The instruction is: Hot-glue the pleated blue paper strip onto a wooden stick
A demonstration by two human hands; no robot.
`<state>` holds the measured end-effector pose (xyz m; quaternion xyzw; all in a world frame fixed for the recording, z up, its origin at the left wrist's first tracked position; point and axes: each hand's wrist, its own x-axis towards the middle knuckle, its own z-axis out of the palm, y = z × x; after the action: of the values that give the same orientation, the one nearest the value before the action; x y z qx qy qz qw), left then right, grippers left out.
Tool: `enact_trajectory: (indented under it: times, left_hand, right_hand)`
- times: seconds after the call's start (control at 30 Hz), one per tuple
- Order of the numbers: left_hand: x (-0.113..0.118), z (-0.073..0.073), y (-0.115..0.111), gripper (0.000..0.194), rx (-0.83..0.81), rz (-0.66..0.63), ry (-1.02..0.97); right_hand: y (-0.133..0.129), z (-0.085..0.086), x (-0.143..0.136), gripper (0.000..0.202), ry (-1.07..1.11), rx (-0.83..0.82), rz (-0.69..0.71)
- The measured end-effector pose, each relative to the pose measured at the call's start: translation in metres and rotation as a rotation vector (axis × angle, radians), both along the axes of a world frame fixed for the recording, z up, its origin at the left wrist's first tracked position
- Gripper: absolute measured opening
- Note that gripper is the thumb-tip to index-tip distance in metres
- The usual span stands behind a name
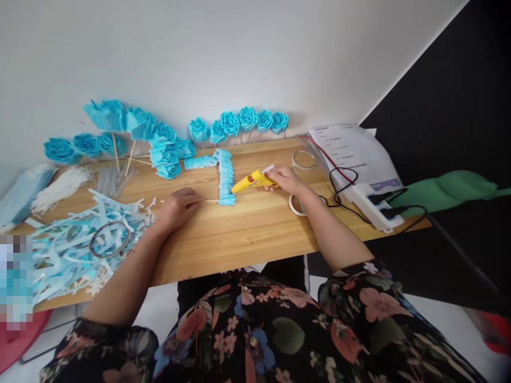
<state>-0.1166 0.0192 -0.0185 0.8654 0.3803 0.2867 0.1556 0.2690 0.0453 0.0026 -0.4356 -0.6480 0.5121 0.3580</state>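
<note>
My right hand (282, 179) is wrapped round a yellow hot glue gun (249, 182), its nozzle pointing left at the lower part of a pleated blue paper strip (226, 175). This strip lies on the wooden table, bent at a corner, with one arm running left toward the paper flowers. In my left hand (181, 206) is a thin wooden stick (211, 201), pinched by closed fingers, its right end at the strip's bottom edge. Whether the nozzle touches the paper, I cannot tell.
Blue paper flowers (248, 119) on sticks line the wall. Paper scraps (99, 234) heap at the left, near white bundles (62, 189). Tape rolls (297, 205), a power strip (377, 207) with black cords, and printed papers (355, 151) lie at the right.
</note>
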Motion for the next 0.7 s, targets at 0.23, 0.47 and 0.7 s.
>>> enact_trajectory:
  times: [0.23, 0.47, 0.7]
  left_hand:
    - [-0.0021, -0.0046, 0.0020, 0.031, 0.036, -0.018, 0.000]
    - [-0.0020, -0.0048, 0.0017, 0.033, 0.049, -0.023, 0.014]
    - [-0.0011, -0.0010, 0.0008, 0.032, 0.032, -0.027, 0.015]
  right_hand:
    - [0.0007, -0.0017, -0.0012, 0.054, -0.043, 0.029, -0.009]
    - [-0.0015, -0.0029, -0.0069, 0.044, -0.162, 0.134, 0.032]
    - [-0.0005, -0.0029, -0.0059, 0.048, -0.186, 0.174, -0.021]
